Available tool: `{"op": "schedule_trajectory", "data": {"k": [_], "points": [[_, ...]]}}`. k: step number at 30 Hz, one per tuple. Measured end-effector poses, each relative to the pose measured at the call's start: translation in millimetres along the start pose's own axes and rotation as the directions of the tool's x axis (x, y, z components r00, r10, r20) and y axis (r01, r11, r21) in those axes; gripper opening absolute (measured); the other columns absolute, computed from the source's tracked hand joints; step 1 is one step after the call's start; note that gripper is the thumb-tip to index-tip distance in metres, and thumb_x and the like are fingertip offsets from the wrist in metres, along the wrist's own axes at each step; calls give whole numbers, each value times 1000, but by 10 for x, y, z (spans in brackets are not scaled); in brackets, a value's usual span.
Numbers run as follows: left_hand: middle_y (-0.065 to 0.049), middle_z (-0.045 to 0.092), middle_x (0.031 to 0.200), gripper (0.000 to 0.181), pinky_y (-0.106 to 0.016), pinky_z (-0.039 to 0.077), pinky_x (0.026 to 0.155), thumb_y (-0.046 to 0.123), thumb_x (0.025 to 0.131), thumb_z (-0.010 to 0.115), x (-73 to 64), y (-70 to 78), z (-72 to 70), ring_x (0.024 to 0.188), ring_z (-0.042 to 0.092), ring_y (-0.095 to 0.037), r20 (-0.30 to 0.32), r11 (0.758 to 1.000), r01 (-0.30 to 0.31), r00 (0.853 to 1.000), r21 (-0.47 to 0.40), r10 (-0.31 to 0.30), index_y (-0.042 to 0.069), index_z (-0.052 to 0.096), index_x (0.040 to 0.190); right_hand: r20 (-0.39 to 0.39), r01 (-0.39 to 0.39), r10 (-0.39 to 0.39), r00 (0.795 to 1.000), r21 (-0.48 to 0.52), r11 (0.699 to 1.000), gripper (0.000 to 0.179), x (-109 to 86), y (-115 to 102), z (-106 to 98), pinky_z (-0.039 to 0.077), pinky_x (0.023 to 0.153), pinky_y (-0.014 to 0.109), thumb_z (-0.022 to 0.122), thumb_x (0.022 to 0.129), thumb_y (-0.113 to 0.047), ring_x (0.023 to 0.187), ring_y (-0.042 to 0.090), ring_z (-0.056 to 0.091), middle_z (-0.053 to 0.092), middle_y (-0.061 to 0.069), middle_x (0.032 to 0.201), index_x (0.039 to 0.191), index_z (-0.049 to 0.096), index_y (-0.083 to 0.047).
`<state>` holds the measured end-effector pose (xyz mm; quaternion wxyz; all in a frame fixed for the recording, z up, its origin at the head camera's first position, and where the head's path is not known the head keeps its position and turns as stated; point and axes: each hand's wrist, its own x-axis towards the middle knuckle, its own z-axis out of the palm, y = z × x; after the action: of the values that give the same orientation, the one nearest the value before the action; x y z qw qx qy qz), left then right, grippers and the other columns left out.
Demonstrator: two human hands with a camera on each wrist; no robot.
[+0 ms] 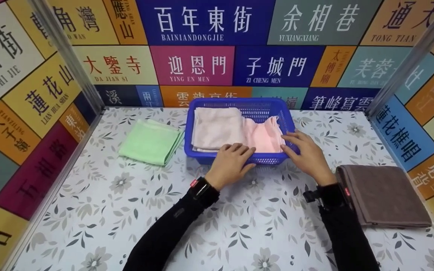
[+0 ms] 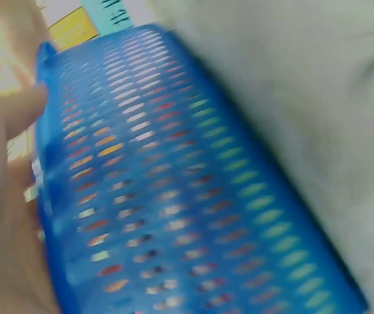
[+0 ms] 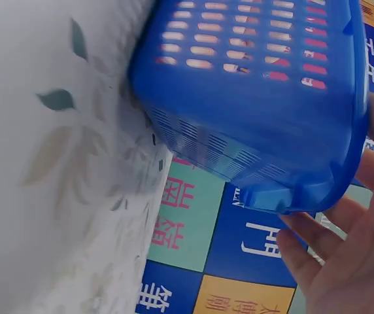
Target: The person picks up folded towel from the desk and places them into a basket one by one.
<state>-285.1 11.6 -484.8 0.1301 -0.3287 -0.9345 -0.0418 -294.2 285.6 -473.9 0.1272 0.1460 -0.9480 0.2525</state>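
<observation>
A blue plastic basket (image 1: 277,157) with slotted walls stands at the back of the table. Inside it, a folded pale pink-beige towel (image 1: 217,126) fills the left part. A rumpled pink cloth (image 1: 266,137) lies to its right. My left hand (image 1: 230,163) reaches over the front rim, its fingers at the pale towel's front edge and its thumb out to the side. At the basket's right front corner is my right hand (image 1: 307,154), fingers spread and lightly bent by the rim. The right wrist view shows those fingers (image 3: 308,252) beside the corner. The left wrist view is blurred.
A folded light green cloth (image 1: 151,142) lies left of the basket. To the right, beside my right forearm, lies a folded brown towel (image 1: 386,195). Sign-patterned panels (image 1: 198,22) border the floral tabletop (image 1: 236,226) at the back and sides.
</observation>
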Motion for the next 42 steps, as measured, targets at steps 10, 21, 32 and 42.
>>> {"op": "schedule_trajectory", "data": {"k": [10,21,32,42], "points": [[4,66,134,51,-44,50,103,51,106,51,-41,-16,93,127,58,-19,-38,1000,6,999,15,-5,31,52,152,17,-2,2,1000,-4,1000,48,-93,-16,-106,37,114,66,62,104,-32,143,45,45,52,19,152,146,59,-9],[2,65,137,53,-46,50,104,48,103,58,-34,-28,85,129,57,-21,-17,1000,14,1000,20,-13,31,50,153,209,-434,427,880,-12,901,103,-836,913,-1433,19,105,84,77,91,-46,144,66,16,16,40,162,166,14,-13],[2,65,135,53,-46,51,102,48,103,59,-42,5,97,126,57,-21,-28,999,-8,1000,35,9,31,51,152,353,-496,510,784,-135,858,119,-1485,2020,-1368,39,93,76,82,85,-50,112,64,37,27,52,134,158,9,10],[2,64,135,55,-45,50,103,48,102,60,-44,-8,90,127,57,-21,-16,999,6,1000,49,-5,31,50,153,418,-442,457,785,-138,886,122,-1208,1758,-1072,53,78,52,80,82,-61,102,53,52,41,44,122,160,14,5]]}}
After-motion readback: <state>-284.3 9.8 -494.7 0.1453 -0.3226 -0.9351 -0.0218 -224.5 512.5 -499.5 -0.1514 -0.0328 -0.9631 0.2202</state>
